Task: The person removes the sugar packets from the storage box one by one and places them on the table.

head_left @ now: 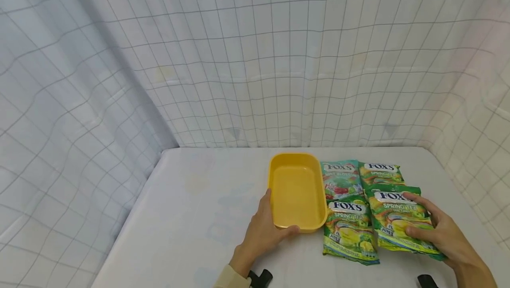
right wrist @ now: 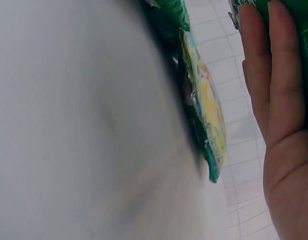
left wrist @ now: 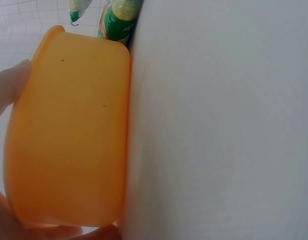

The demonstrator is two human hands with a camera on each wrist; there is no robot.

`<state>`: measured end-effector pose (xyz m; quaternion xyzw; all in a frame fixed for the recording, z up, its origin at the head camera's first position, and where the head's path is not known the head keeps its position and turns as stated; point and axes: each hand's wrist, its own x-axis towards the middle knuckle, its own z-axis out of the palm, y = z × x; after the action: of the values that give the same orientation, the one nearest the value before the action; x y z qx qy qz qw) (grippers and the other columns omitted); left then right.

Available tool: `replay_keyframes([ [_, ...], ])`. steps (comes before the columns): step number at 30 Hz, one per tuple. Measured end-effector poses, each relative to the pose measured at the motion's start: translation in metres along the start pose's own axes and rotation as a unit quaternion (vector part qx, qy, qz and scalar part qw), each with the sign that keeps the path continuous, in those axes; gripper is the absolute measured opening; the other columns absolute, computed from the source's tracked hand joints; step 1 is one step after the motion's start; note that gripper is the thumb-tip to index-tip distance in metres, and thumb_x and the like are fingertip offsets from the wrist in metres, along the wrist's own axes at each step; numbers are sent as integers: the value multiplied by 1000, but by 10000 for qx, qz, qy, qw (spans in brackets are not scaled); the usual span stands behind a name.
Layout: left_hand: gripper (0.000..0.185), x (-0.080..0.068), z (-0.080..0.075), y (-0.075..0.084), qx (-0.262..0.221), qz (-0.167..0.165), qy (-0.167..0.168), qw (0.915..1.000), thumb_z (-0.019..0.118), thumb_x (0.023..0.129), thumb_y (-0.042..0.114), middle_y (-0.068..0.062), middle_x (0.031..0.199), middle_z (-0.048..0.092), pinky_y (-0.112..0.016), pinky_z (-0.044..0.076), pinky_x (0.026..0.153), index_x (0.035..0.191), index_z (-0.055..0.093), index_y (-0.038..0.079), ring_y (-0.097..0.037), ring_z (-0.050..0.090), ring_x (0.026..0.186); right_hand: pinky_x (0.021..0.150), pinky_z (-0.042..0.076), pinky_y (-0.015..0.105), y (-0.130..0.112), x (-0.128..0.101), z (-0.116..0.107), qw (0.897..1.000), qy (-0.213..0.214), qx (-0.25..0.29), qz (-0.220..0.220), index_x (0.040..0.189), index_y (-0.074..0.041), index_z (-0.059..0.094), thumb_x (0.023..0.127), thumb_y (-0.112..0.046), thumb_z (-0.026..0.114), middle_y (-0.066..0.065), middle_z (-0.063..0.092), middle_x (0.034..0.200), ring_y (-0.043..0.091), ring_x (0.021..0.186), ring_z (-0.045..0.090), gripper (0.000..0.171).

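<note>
A yellow plastic container sits on the white table, its inside bare. My left hand grips its near-left corner, with the thumb along the front side and fingers on the left wall. In the left wrist view the container's outer wall fills much of the left side. My right hand holds a green Fox's Spring Tea candy bag by its right side, thumb on the printed front. The right wrist view shows straight fingers behind that bag, raised off the table.
Just right of the container lie a teal Fox's Mint Blossom bag, a Spring Tea bag nearer me, and another Spring Tea bag behind the held one. White gridded curtains enclose the table at the back and sides.
</note>
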<state>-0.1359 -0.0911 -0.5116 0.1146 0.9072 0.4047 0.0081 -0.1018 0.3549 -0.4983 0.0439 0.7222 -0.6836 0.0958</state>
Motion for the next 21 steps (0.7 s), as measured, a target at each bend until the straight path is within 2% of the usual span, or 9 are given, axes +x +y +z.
replay_keyframes([
  [12,131,1,-1,1,-25,-63,-29,10000,81,74,68,-17,158,36,-53,49,96,164,7,9,-34,58,121,72,58,34,20,1,-7,9998,-23,-12,198,152,-47,41,93,4,70,-4,68,108,21,88,70,84],
  [18,131,0,-1,1,-5,-44,7,10000,81,74,69,-17,159,36,-53,48,97,164,7,8,-35,58,122,77,55,31,25,1,-8,9941,120,-911,579,152,-53,36,94,-11,75,-6,63,113,17,93,66,82],
  [21,131,-1,-1,1,26,-31,25,10000,81,74,69,-18,158,37,-53,49,97,164,7,8,-35,59,122,79,54,31,28,2,-9,9910,138,-1115,726,151,-55,35,94,-15,77,-4,61,116,16,95,65,82],
])
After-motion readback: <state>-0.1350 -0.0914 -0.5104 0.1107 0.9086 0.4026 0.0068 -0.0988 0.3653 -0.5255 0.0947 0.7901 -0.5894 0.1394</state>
